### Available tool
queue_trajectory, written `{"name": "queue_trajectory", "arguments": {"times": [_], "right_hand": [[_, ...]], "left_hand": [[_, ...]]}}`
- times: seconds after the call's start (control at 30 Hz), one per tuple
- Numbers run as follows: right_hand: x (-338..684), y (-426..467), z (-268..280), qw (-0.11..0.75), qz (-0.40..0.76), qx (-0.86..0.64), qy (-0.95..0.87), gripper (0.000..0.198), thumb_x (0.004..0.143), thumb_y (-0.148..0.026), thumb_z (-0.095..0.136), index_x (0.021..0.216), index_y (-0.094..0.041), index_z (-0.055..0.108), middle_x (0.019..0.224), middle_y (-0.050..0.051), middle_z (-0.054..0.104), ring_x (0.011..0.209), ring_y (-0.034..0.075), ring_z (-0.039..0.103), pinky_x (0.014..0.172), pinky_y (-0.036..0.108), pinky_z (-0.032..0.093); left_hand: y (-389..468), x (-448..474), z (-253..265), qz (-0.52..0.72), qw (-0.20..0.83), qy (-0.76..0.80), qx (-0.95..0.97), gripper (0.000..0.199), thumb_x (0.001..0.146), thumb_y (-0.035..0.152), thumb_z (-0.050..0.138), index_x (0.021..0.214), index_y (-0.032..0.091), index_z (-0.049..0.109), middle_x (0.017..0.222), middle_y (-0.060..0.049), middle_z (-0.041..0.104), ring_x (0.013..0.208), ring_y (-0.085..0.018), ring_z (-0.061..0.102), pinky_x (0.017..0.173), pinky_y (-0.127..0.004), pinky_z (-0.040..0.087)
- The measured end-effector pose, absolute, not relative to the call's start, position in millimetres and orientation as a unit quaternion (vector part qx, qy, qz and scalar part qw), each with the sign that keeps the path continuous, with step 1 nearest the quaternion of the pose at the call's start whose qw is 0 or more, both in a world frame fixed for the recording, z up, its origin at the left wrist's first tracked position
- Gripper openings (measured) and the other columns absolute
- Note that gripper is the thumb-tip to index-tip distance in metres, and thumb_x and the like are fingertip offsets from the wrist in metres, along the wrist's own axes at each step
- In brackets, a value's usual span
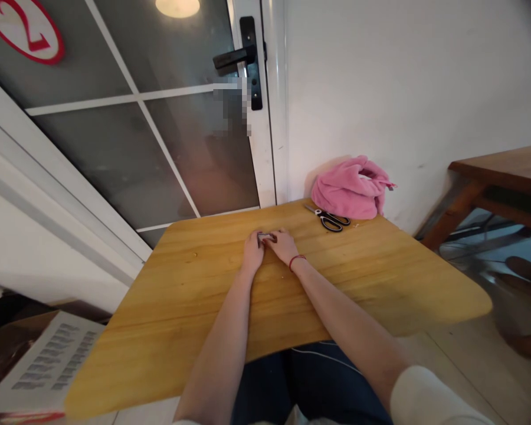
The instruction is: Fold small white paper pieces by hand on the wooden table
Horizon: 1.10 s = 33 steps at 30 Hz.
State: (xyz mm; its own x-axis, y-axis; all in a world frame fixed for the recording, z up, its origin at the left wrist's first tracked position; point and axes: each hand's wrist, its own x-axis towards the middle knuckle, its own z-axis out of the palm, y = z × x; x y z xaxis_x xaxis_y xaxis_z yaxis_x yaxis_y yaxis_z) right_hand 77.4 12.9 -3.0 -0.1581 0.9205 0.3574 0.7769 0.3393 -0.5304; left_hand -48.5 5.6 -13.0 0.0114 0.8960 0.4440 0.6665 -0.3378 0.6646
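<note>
Both arms reach forward over a wooden table (194,313). My left hand (253,248) is closed on the left end of a small, pale, flat object with a dark edge (265,237). At its other end my right hand (284,243), with a red band at the wrist, grips it too. The object is too small and too covered by fingers to name. Beyond my right hand lie scissors (330,218) with black handles, their blades pointing to the upper left. Right behind them sits a pink plush bag (351,188), its top gathered.
A glazed door (199,153) with a black handle (251,62) stands beyond the table, beside a white wall (358,77). At right is another wooden table (504,168). A box with a printed sheet (48,360) is at lower left. A white cable (327,355) crosses my lap.
</note>
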Motion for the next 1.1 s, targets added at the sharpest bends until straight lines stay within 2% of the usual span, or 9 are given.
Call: {"name": "queue_trajectory", "arguments": {"times": [0.13,0.37,0.63,0.73,0.83,0.93,1.1], "right_hand": [[77.5,12.3,-2.2,0.314,0.126,-0.552,-0.763,0.022,0.077,-0.035,0.047,0.083,-0.017,0.060,0.083,0.005,0.050,0.075,0.013,0.046,0.066,0.024,0.034],[77.2,12.4,-2.7,0.323,0.146,-0.507,-0.786,0.017,0.077,-0.022,0.047,0.089,-0.016,0.056,0.087,0.006,0.051,0.074,0.012,0.048,0.069,0.023,0.035],[77.6,16.7,-4.7,0.373,0.184,-0.488,-0.768,0.015,0.072,-0.021,0.052,0.084,-0.014,0.058,0.084,0.006,0.054,0.076,0.012,0.050,0.071,0.023,0.038],[77.6,16.8,-5.4,0.383,0.205,-0.477,-0.764,0.017,0.072,-0.020,0.053,0.087,-0.015,0.058,0.084,0.006,0.056,0.075,0.013,0.051,0.070,0.023,0.039],[77.3,16.8,-6.1,0.392,0.221,-0.475,-0.756,0.018,0.073,-0.021,0.052,0.088,-0.015,0.059,0.083,0.006,0.058,0.074,0.012,0.052,0.069,0.022,0.039],[76.9,16.4,-5.0,0.393,0.221,-0.499,-0.741,0.018,0.072,-0.024,0.053,0.086,-0.014,0.060,0.083,0.006,0.059,0.076,0.013,0.053,0.069,0.023,0.040],[76.7,15.3,-1.8,0.391,0.245,-0.502,-0.732,0.018,0.072,-0.022,0.052,0.086,-0.014,0.061,0.083,0.006,0.061,0.076,0.012,0.054,0.069,0.022,0.040]], "left_hand": [[6.0,-48.6,-14.8,0.423,0.135,0.573,0.689,0.037,0.069,0.006,0.043,0.105,0.013,0.045,0.104,-0.012,0.052,0.100,-0.021,0.047,0.089,-0.037,0.034],[5.2,-44.1,-10.9,0.480,0.248,0.494,0.681,0.049,0.066,0.000,0.037,0.113,0.014,0.038,0.115,-0.010,0.046,0.108,-0.015,0.042,0.095,-0.033,0.029],[2.4,-41.4,-13.1,0.461,0.220,0.478,0.715,0.055,0.061,-0.004,0.035,0.113,0.013,0.040,0.117,-0.010,0.044,0.111,-0.016,0.038,0.099,-0.034,0.024],[1.4,-42.2,-10.6,0.476,0.212,0.487,0.700,0.048,0.069,0.002,0.035,0.115,0.015,0.038,0.119,-0.010,0.043,0.111,-0.015,0.038,0.098,-0.034,0.025],[0.9,-44.0,-6.7,0.473,0.201,0.497,0.699,0.036,0.075,0.007,0.035,0.109,0.016,0.043,0.112,-0.009,0.049,0.105,-0.015,0.044,0.093,-0.033,0.031],[-0.2,-46.0,-2.8,0.455,0.189,0.509,0.706,0.025,0.076,0.011,0.039,0.097,0.016,0.052,0.097,-0.007,0.057,0.091,-0.014,0.052,0.086,-0.031,0.038],[-3.4,-46.9,3.1,0.467,0.160,0.535,0.686,0.013,0.074,0.020,0.048,0.082,0.017,0.059,0.085,-0.005,0.061,0.078,-0.014,0.055,0.075,-0.028,0.042]]}}
